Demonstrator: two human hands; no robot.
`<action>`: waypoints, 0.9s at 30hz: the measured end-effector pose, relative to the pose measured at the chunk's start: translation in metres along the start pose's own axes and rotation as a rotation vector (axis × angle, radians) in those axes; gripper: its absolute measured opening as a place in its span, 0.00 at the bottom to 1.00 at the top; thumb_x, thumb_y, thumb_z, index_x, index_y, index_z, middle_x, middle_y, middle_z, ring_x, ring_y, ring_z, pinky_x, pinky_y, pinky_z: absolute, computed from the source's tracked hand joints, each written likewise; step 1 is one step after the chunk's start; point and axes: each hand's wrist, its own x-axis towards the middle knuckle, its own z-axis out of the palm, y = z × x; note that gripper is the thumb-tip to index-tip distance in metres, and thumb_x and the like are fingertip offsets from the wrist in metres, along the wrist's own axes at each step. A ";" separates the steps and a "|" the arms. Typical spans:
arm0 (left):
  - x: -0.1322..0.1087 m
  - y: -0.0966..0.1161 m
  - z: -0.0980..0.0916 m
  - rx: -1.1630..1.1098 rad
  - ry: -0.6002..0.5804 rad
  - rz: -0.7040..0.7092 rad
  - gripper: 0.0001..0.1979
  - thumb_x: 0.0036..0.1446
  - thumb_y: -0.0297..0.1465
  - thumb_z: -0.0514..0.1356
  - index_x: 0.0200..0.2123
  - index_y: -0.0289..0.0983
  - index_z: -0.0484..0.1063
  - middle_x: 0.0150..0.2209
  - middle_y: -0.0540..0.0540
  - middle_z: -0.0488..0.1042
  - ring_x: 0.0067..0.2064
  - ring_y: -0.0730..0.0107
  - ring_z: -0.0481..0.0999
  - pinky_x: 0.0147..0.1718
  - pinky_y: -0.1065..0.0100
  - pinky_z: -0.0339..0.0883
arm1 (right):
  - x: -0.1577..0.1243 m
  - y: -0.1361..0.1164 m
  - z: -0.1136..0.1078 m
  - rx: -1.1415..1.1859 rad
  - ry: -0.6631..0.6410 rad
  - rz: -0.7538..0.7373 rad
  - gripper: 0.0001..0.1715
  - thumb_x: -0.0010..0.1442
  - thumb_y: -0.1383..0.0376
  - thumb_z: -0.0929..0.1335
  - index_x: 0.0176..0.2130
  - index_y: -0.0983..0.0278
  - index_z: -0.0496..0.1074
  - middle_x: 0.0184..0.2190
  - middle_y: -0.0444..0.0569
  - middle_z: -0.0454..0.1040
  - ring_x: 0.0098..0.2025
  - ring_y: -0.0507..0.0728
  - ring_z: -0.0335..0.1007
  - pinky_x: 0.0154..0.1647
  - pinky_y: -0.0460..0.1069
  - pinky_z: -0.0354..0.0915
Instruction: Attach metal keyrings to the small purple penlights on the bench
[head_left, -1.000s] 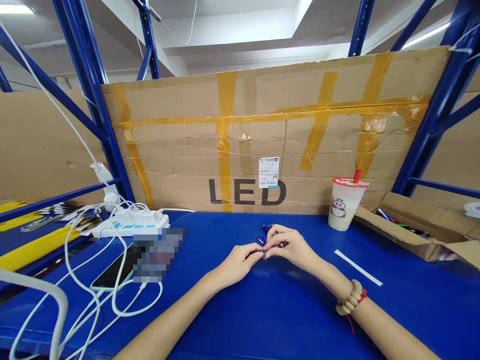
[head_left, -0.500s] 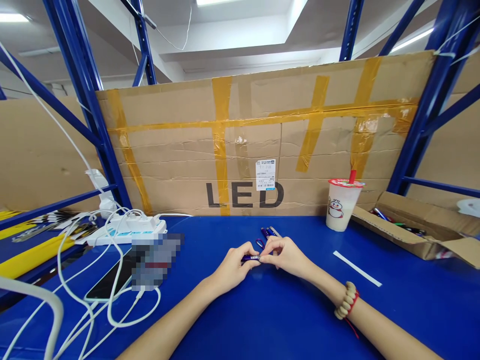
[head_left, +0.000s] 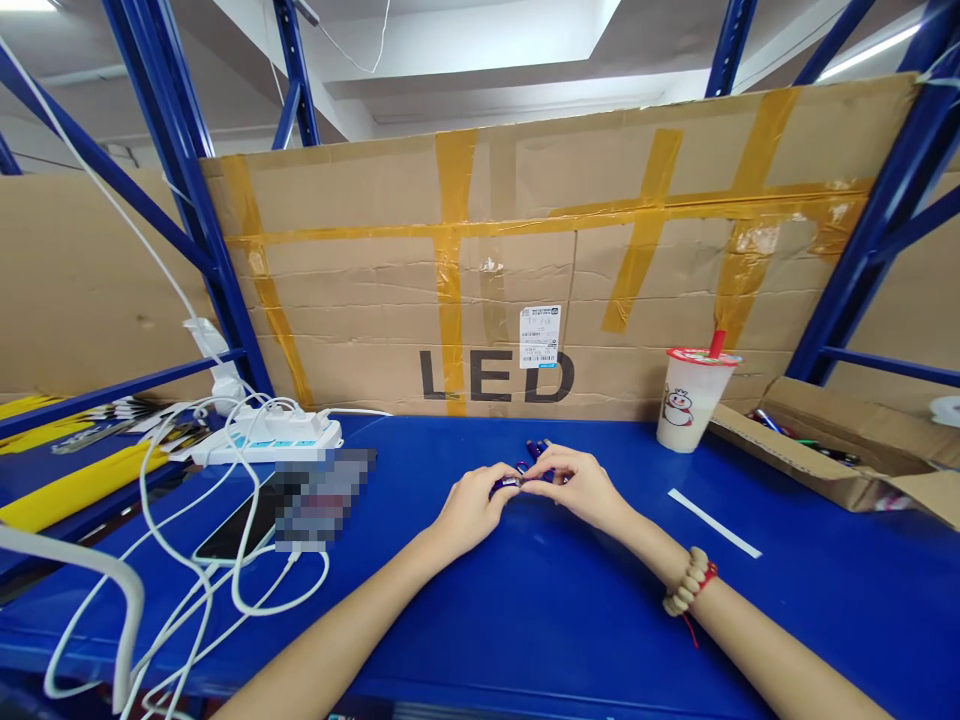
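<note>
My left hand (head_left: 471, 508) is closed around a short, dark blue pen-like piece (head_left: 505, 483) with a silvery band, held just over the blue table. At its right end my right hand (head_left: 581, 490) pinches with thumb and forefinger, so the two hands almost meet. The fingers hide most of the piece, and I cannot tell exactly what kind it is. Right behind the fingers lie several dark blue pen-like items (head_left: 535, 449), partly covered by my right hand. A small blue loop (head_left: 522, 467) shows between the hands.
A lidded drink cup (head_left: 688, 402) with a red straw stands at the right, beside an open cardboard box (head_left: 795, 455) holding pens. A white strip (head_left: 715, 523) lies nearer. At left are a power strip (head_left: 262, 442), a phone (head_left: 244, 530) and tangled white cables (head_left: 244, 590).
The view has tilted down slightly, so the table's front edge shows. Both hands keep their hold on the dark blue piece, with only small finger shifts.
</note>
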 end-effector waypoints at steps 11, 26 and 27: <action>-0.005 0.001 0.000 -0.176 -0.040 0.073 0.06 0.56 0.32 0.52 0.33 0.37 0.66 0.32 0.50 0.73 0.32 0.73 0.70 0.27 0.75 0.59 | -0.001 0.003 0.002 0.143 -0.076 0.015 0.20 0.44 0.48 0.70 0.25 0.63 0.76 0.28 0.46 0.70 0.20 0.47 0.61 0.20 0.44 0.59; -0.005 -0.001 -0.001 -0.274 -0.136 0.025 0.07 0.54 0.33 0.53 0.29 0.35 0.65 0.28 0.51 0.71 0.29 0.76 0.67 0.27 0.76 0.57 | -0.009 -0.015 -0.012 -0.281 -0.230 -0.305 0.18 0.60 0.55 0.60 0.32 0.59 0.74 0.34 0.47 0.70 0.33 0.51 0.67 0.33 0.45 0.60; -0.005 -0.001 -0.001 -0.270 -0.136 0.019 0.07 0.54 0.33 0.53 0.29 0.35 0.65 0.28 0.52 0.71 0.29 0.76 0.66 0.26 0.76 0.57 | -0.009 -0.016 -0.012 -0.304 -0.241 -0.316 0.19 0.61 0.56 0.59 0.32 0.59 0.74 0.34 0.47 0.71 0.32 0.51 0.67 0.32 0.45 0.60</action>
